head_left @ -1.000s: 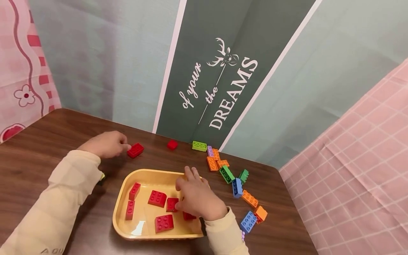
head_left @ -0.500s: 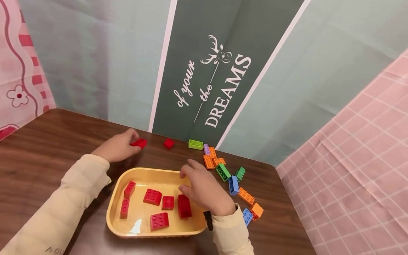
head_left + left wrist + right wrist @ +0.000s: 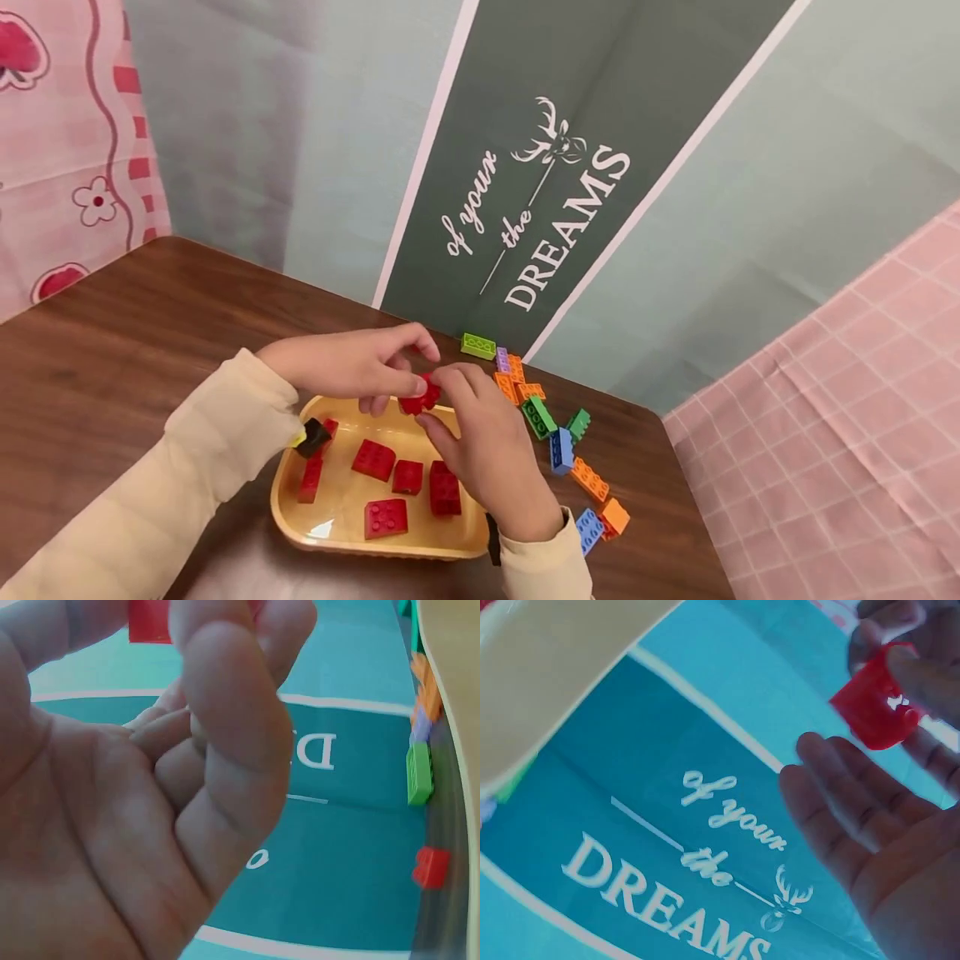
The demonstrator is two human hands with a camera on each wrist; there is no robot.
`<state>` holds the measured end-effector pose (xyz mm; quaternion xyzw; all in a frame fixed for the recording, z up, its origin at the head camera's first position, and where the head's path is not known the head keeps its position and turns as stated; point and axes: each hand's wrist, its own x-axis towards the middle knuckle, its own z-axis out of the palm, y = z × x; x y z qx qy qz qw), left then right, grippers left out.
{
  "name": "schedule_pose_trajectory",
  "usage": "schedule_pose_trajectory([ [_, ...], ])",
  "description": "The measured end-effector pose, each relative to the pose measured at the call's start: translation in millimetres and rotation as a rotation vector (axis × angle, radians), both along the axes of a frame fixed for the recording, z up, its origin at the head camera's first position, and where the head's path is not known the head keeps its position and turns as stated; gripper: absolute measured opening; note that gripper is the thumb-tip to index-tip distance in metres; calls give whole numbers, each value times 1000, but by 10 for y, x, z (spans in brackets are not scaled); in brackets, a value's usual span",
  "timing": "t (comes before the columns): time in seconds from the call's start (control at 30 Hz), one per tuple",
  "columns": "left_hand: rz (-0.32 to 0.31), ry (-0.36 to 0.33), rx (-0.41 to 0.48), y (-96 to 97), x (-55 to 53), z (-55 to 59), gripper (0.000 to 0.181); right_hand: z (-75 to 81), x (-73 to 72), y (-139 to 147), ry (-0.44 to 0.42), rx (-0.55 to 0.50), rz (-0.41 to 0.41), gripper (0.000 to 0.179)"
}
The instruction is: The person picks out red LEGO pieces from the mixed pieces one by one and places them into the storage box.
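Note:
My left hand (image 3: 352, 364) pinches a red toy brick (image 3: 418, 400) between thumb and fingers, above the far rim of a yellow tray (image 3: 283, 512). My right hand (image 3: 491, 446) hovers over the tray's right side, its fingers extended close to that brick. In the right wrist view the held brick (image 3: 877, 701) sits in the left fingers, just above the spread right fingertips (image 3: 810, 746); whether they touch it I cannot tell. Several red bricks (image 3: 386, 518) lie in the tray. Another red brick (image 3: 432, 868) on the table shows in the left wrist view.
To the right of the tray, a curved row of bricks lies on the brown table (image 3: 210, 283): lime (image 3: 477, 346), purple, orange (image 3: 590, 480), green (image 3: 538, 417) and blue (image 3: 561, 450). Printed curtains stand behind the table and a pink checked cloth (image 3: 847, 400) on the right.
My left hand has picked up the red brick from the table and carried it right, over the tray. My right hand stays over the tray's right side. The head view has shifted slightly.

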<state>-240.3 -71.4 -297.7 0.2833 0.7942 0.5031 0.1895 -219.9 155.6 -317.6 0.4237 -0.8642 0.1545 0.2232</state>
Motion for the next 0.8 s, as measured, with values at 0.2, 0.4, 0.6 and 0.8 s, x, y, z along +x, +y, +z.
schedule_pose_trajectory([
  [0.2, -41, -52, -28, -85, -61, -42, 35, -69, 32, -43, -50, 77, -20, 45],
  [0.4, 169, 171, -395, -224, -170, -133, 14, -174, 71, -201, -481, 393, -50, 29],
  [0.6, 213, 99, -576, -245, -238, -278, 12, -372, 74, -339, -570, 530, -67, 25],
  [0.8, 215, -24, -508, -309, -215, -354, 21, -453, 66, -438, -535, 531, -99, 31],
])
